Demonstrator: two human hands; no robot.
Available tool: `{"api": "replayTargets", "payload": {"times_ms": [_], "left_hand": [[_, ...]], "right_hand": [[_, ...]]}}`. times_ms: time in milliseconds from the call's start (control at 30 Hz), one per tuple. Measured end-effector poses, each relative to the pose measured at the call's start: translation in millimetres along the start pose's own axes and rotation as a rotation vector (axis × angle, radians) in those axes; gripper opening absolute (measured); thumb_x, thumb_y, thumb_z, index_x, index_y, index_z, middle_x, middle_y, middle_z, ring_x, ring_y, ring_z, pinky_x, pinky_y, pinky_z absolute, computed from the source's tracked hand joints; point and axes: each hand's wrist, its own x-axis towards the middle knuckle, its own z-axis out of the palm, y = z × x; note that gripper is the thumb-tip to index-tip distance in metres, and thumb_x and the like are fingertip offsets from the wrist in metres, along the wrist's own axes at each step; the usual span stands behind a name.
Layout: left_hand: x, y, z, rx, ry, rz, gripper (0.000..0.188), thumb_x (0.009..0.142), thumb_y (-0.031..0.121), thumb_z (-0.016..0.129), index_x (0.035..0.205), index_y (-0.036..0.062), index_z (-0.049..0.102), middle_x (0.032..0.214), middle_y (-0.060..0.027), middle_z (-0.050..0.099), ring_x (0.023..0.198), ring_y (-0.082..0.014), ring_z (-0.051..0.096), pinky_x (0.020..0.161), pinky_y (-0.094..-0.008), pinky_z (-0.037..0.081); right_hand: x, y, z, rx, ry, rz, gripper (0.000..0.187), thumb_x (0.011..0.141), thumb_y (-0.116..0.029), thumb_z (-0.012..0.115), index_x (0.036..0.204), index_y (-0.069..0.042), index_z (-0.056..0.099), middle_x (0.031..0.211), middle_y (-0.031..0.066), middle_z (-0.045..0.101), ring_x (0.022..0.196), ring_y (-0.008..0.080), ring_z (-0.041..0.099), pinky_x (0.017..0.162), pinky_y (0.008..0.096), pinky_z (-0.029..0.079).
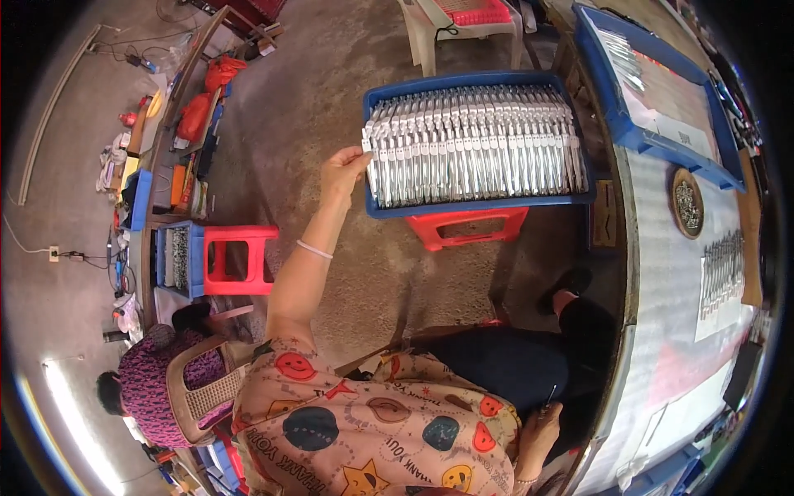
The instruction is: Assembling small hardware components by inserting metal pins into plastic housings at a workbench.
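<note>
A blue tray (488, 207) holds packed rows of slim silvery pieces (475, 169) with white, holed upper ends. At its left edge, my left hand (343, 174) pinches the white end of the outermost piece (367, 144) between thumb and fingers. This piece stands against the others in the row. Down by my lap on the right, my right hand (540, 431) is closed round a thin dark rod (552, 394) that sticks up out of the fist. Its lower part is hidden in the fingers, and I cannot tell its exact kind.
Under the tray stands a red stool (467, 230). On the right, a workbench (653, 273) carries another blue tray (616, 124), a round bowl of small metal parts (687, 203) and laid-out metal pieces (723, 273). A seated person (165, 384) is at lower left, near another red stool (240, 260).
</note>
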Motion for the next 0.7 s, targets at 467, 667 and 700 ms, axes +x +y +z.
{"api": "replayTargets", "payload": {"times_ms": [467, 667, 700], "left_hand": [[-12, -4, 7, 0.316, -0.017, 0.33, 0.026, 0.077, 0.008, 0.076, 0.1, -0.0005, 0.067, 0.081, -0.0065, 0.069, 0.072, -0.0121, 0.063, 0.066, -0.0257, 0.051], [-10, -12, 6, 0.295, -0.017, 0.37, 0.026, 0.081, 0.01, 0.074, 0.103, -0.001, 0.066, 0.085, -0.0082, 0.07, 0.074, -0.0125, 0.064, 0.068, -0.0265, 0.051], [-12, -12, 6, 0.271, -0.016, 0.384, 0.026, 0.082, 0.011, 0.073, 0.104, -0.0009, 0.066, 0.086, -0.0089, 0.07, 0.076, -0.0126, 0.064, 0.068, -0.0265, 0.051]], "right_hand": [[-1, -2, -2, -0.002, 0.004, 0.028, 0.018, 0.083, -0.001, 0.055, 0.099, 0.001, 0.048, 0.078, 0.0265, 0.06, 0.076, 0.0472, 0.058, 0.064, 0.0503, 0.045], [0, 0, 3, -0.026, 0.044, -0.018, 0.018, 0.083, -0.003, 0.054, 0.1, 0.001, 0.048, 0.077, 0.0272, 0.059, 0.075, 0.0475, 0.058, 0.063, 0.0511, 0.044], [-1, 0, 3, -0.046, 0.068, -0.035, 0.019, 0.083, -0.003, 0.053, 0.1, 0.001, 0.049, 0.077, 0.0271, 0.059, 0.074, 0.0475, 0.058, 0.062, 0.051, 0.044]]}}
